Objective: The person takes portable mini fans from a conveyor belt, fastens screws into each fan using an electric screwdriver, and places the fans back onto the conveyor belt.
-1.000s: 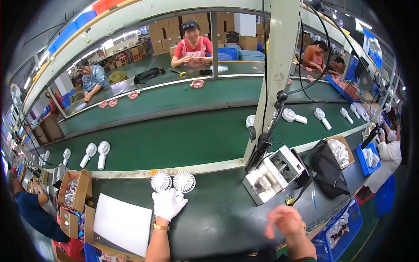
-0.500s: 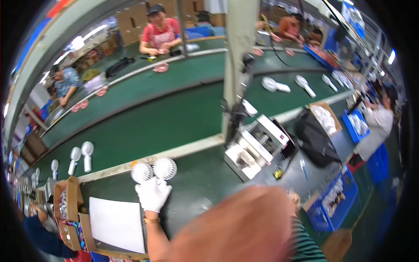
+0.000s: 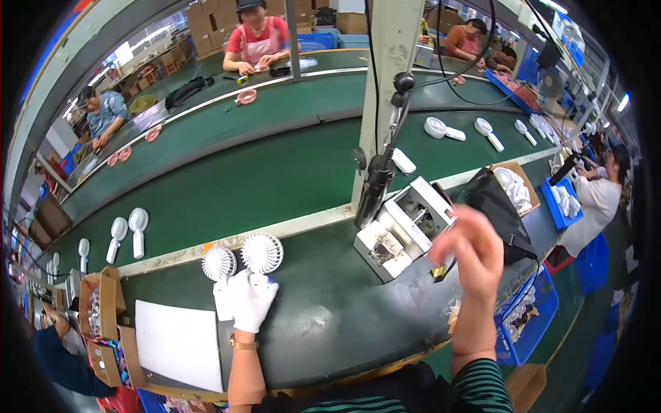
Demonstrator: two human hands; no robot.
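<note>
My left hand (image 3: pixel 253 303), in a white glove, is closed round the handle of a white handheld fan (image 3: pixel 262 253) on the dark green worktop. A second white handheld fan (image 3: pixel 219 263) lies just left of it, its handle partly behind the glove. My bare right hand (image 3: pixel 475 251) is raised over the worktop's right part, beside a grey and white bench machine (image 3: pixel 406 230). Its fingers are bent toward the left and smeared by motion, so whether they hold anything does not show.
A white sheet (image 3: pixel 177 344) and cardboard boxes (image 3: pixel 110 303) lie left. Beyond runs a green conveyor (image 3: pixel 275 186) carrying several white fans. A metal post (image 3: pixel 385 82) rises by the machine. A black bag (image 3: pixel 502 220) and blue crates (image 3: pixel 537 316) stand right. Other people work across the belt.
My right hand and forearm have swung up and away from low in front of me to beside the machine. My left hand stays at the fans; the right fan has turned slightly.
</note>
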